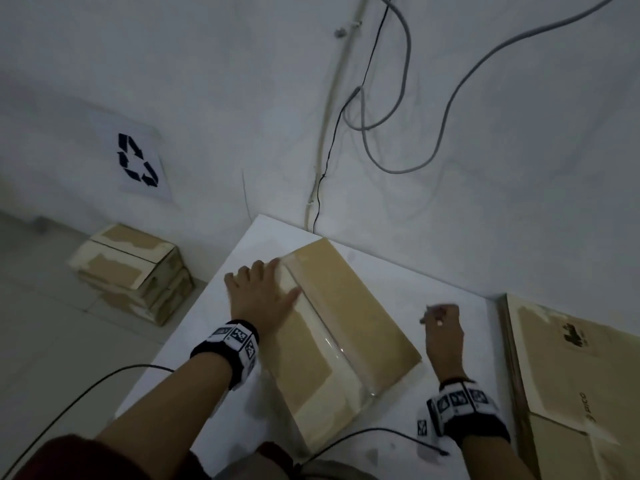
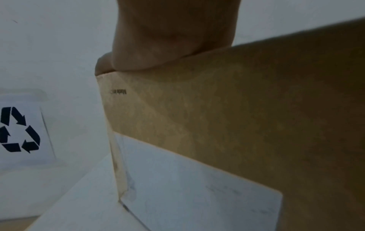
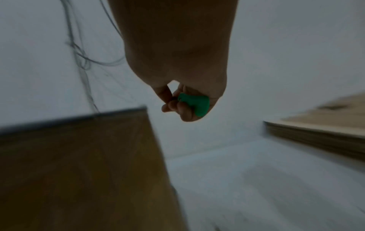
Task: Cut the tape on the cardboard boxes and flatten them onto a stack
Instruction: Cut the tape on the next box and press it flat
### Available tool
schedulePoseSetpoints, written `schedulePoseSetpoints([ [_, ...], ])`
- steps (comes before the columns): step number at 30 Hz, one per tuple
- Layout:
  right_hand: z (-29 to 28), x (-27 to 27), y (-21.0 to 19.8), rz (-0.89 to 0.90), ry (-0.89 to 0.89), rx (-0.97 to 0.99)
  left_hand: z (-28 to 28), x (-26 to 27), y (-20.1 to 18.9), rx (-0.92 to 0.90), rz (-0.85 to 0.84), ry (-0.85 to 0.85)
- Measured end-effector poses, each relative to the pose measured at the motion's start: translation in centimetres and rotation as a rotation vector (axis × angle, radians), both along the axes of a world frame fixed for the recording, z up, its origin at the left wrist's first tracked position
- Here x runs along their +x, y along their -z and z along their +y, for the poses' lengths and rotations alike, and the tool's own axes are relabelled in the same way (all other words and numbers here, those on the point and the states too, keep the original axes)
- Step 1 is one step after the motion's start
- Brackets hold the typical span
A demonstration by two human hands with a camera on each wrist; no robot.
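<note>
Head view: sealed brown cardboard box (image 1: 332, 327) on the white table (image 1: 450, 393), clear tape uncut (contents unseen); left hand (image 1: 263, 292) flat on top, fingers spread; flattened cardboard stack (image 1: 581, 393) at right.
Right wrist view: right hand (image 3: 177, 78) curled round a small green cutter (image 3: 197, 104).

I note a white paper sheet with a black recycling symbol (image 1: 140, 162) fixed low on the white wall (image 1: 207, 81). Grey and black loose cables (image 1: 391, 109) hang down that wall behind the white table (image 1: 194, 341).
</note>
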State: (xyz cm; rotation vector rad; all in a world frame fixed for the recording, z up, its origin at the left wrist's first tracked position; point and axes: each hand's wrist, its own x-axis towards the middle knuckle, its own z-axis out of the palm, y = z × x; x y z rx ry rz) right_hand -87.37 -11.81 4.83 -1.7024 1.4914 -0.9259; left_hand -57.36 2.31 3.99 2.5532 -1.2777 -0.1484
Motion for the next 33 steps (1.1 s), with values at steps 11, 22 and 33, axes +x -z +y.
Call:
schedulePoseSetpoints([
  [11,2.7,16.3,-2.5,0.167,-0.517,0.053,0.3,-0.9,0.2,-0.115,0.064,-0.034],
  [22,3.8,20.2,-1.3,0.032,-0.518,-0.004,0.1,-0.6,0.8,-0.113,0.064,-0.035],
  [33,3.7,21.2,-1.1,0.009,-0.552,-0.032,0.0,-0.7,0.8,-0.133,0.068,-0.048],
])
